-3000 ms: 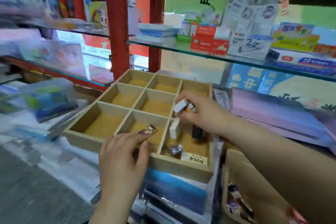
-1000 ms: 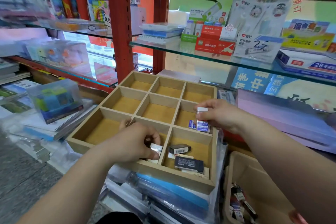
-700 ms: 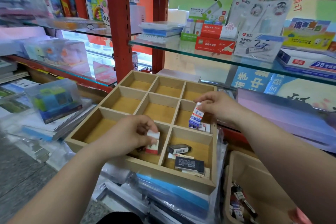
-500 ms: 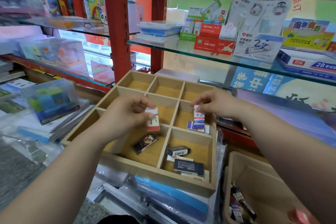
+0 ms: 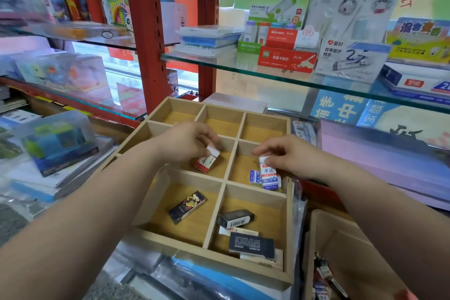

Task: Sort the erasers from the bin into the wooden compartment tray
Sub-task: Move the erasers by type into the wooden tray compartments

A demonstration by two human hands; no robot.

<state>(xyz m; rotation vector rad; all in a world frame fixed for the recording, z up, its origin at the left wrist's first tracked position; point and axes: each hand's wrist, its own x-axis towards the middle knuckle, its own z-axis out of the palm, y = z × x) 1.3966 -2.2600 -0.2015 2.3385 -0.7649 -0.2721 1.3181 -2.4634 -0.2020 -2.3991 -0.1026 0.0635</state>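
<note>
The wooden compartment tray [image 5: 250, 273] lies in front of me. My left hand [image 5: 187, 142] pinches a red-and-white eraser [image 5: 205, 162] over the middle compartment. My right hand [image 5: 287, 153] pinches a white-and-blue eraser [image 5: 269, 174] upright in the middle right compartment, beside a small blue-and-white eraser [image 5: 254, 176]. A dark patterned eraser [image 5: 187, 206] lies in the near middle compartment. Several dark and white erasers [image 5: 250, 243] fill the near right compartment. The bin [image 5: 341, 246] stands at the lower right with a few erasers [image 5: 323, 277] inside.
A glass shelf [image 5: 280, 73] with stationery boxes overhangs the tray's far side. A red metal post [image 5: 146, 31] rises behind the tray. Stacked packs and a clear box [image 5: 60, 143] sit to the left. Lilac packs [image 5: 379, 161] lie to the right.
My left hand lifted the red-and-white eraser from the near middle compartment and carried it over the middle one. My right hand lowered its white-and-blue eraser into the middle right compartment.
</note>
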